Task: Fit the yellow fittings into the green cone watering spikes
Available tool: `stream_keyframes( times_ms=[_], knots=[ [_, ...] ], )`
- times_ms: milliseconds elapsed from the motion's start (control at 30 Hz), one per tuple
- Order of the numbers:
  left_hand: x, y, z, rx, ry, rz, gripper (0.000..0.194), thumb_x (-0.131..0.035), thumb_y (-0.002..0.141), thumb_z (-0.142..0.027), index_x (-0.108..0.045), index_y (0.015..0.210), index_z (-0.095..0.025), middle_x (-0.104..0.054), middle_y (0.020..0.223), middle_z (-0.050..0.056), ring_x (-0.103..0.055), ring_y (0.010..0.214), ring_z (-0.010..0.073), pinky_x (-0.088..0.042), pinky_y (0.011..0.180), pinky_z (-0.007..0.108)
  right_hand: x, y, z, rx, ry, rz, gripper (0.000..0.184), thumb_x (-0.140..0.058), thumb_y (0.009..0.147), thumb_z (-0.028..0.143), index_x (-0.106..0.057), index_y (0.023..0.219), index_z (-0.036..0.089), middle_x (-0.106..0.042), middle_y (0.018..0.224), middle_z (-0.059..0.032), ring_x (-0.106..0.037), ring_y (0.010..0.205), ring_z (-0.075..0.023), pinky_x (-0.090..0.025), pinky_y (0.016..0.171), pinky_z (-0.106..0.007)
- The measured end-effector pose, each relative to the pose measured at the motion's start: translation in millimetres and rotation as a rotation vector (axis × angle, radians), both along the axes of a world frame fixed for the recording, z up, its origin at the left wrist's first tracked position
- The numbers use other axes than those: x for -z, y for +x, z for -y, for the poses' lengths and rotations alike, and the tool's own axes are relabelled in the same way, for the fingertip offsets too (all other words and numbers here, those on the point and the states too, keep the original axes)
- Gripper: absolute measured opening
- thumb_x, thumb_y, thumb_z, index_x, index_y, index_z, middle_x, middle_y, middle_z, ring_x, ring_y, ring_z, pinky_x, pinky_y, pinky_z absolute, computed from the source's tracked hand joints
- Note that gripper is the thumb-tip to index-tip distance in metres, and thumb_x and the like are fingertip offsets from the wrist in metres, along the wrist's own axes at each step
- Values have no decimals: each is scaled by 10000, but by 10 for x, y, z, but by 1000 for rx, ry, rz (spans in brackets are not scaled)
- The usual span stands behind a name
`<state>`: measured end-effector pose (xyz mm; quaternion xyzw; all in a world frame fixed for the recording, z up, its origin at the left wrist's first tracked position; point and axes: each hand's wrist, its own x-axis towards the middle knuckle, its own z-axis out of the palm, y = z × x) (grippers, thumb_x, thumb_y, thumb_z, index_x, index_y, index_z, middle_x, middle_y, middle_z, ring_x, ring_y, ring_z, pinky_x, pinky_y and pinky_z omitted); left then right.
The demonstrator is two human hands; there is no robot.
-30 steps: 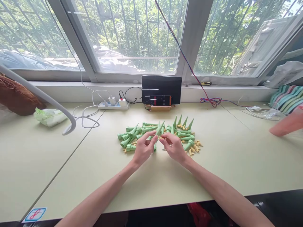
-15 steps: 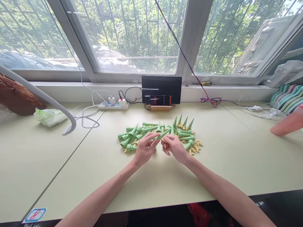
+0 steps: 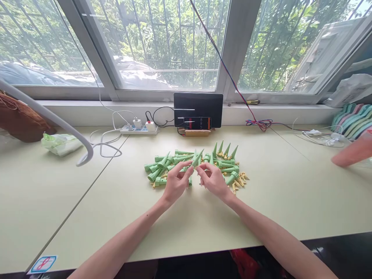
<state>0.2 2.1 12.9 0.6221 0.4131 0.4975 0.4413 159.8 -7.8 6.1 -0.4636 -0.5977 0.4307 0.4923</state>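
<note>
Between the thumb and fingers of my left hand (image 3: 176, 182) is a green plastic spike (image 3: 197, 158), its pointed end tilted up and to the right. My right hand (image 3: 214, 181) is pinched closed just beside the spike's lower end; whatever its fingertips hold is too small and hidden to make out. Around both hands lie several green spikes (image 3: 159, 172) with ribbed collars. Small yellow nozzle-like pieces (image 3: 241, 180) are heaped to the right of my right hand. Farther back, a few green spikes (image 3: 227, 150) stand point up on yellow pieces.
A phone (image 3: 198, 123) leans in a cardboard stand before a black tablet (image 3: 198, 104) at the window. A power strip (image 3: 139, 130) with plugs sits left of it. A white curved bar (image 3: 84, 149) reaches over the table's left side. Bundled wires (image 3: 260, 124) lie at the back right.
The green spike in my left hand dipped toward level half a second ago and is now tilted upright again. My right hand has moved slightly left and stays beside it.
</note>
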Motion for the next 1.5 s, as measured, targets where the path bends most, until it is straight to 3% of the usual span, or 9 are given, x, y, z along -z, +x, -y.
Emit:
stream_keyframes(
  times_ms=[167,333,433,600,733,800,967,1267,1500],
  knots=[
    [1,2,6,-17,-24,-8,345,-636,875,-407,-668,1117,-164,-514,560,-40,-461,372,59,-350,338,175,16,18,11,16,258,286,291,-474,965,414,-595,831,187,-595,741,-32,-541,594,-137,-441,569,-268],
    [43,16,16,16,-3,11,329,-641,869,-414,-685,1108,-193,-614,822,19,-474,387,28,-362,323,168,83,28,3,22,330,333,296,-444,980,362,-561,762,199,-575,712,-34,-518,599,-151,-409,602,-290],
    [59,8,9,57,8,25,320,-632,876,-408,-687,1122,-211,-608,983,45,-486,400,12,-393,329,168,77,30,10,-52,176,163,323,-463,971,421,-550,752,200,-566,649,-14,-513,516,-132,-402,540,-275],
    [23,-9,-15,130,0,61,295,-628,878,-402,-700,1103,-224,-586,1044,54,-475,380,-3,-396,325,176,15,53,-8,-374,-261,-379,394,-568,892,534,-545,728,177,-478,591,41,-450,390,-82,-314,384,-227],
    [-13,2,-13,137,-4,76,293,-640,867,-405,-703,1075,-207,-613,995,50,-466,371,1,-392,323,177,-15,84,-33,-491,-449,-592,392,-662,837,508,-564,717,148,-439,610,56,-420,396,-44,-261,375,-196],
    [-14,9,-8,123,-21,73,317,-643,865,-411,-688,1087,-189,-630,826,21,-455,357,17,-389,330,175,-17,85,-40,-489,-457,-611,387,-667,837,496,-571,710,143,-435,597,55,-428,402,-45,-267,378,-194],
    [-8,12,-5,79,-85,32,383,-636,866,-446,-654,1125,-164,-428,404,-85,-425,331,71,-375,348,179,-8,38,-41,-373,-336,-504,431,-622,850,553,-574,701,151,-501,600,28,-485,417,-81,-331,365,-215],
    [-76,11,-4,28,-71,50,387,-638,866,-444,-667,1140,-172,-513,488,-55,-469,331,76,-358,321,188,23,32,17,-1,188,92,259,-613,884,455,-596,935,202,-595,752,-12,-547,562,-125,-449,520,-262],
    [-51,22,9,51,-90,45,368,-651,855,-441,-679,1109,-176,-494,480,-61,-448,335,68,-361,325,186,59,61,1,70,429,307,238,-524,951,386,-570,804,204,-534,712,-7,-464,590,-131,-406,593,-275]
  ],
)
